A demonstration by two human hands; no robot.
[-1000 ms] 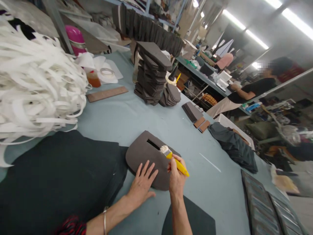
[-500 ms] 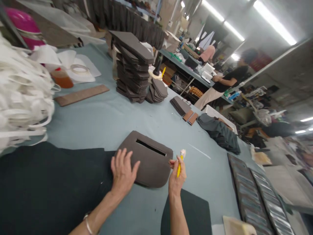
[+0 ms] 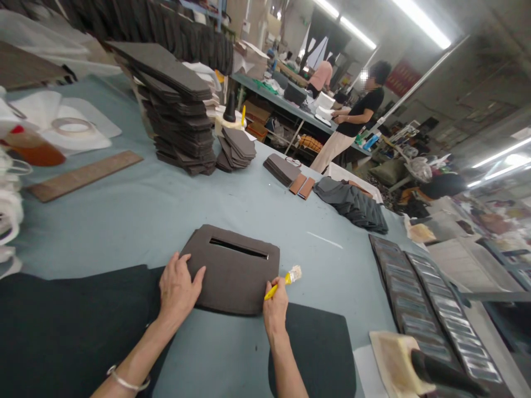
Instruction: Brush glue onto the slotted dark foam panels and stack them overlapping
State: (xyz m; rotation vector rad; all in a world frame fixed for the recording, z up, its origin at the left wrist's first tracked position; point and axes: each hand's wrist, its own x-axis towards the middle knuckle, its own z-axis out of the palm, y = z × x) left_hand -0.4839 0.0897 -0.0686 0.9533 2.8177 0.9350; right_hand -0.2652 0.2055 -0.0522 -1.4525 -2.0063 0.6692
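A dark grey-brown panel (image 3: 234,284) with rounded corners and a long slot near its far edge lies flat in front of me. My left hand (image 3: 179,287) rests on its left side, fingers apart and thumb on the surface. My right hand (image 3: 275,309) is closed around a yellow-handled paintbrush (image 3: 286,278) beside the panel's right edge. The brush's pale bristles point away to the right, above the table. Beneath the left forearm spreads a large black sheet (image 3: 74,320); a smaller dark piece (image 3: 317,348) lies by my right wrist.
Stacked dark panels (image 3: 182,116) rise at the back left, near a brown strip (image 3: 87,176). White straps (image 3: 10,204) are piled at the left edge. On the right are trays of dark pieces (image 3: 409,293) and a cream container (image 3: 392,354). A person (image 3: 357,113) stands beyond.
The view has turned to the right. My right hand has tipped the paintbrush from nearly upright to slanting rightward, and has come nearer the panel's lower right edge. My left hand has shifted toward the panel's left edge.
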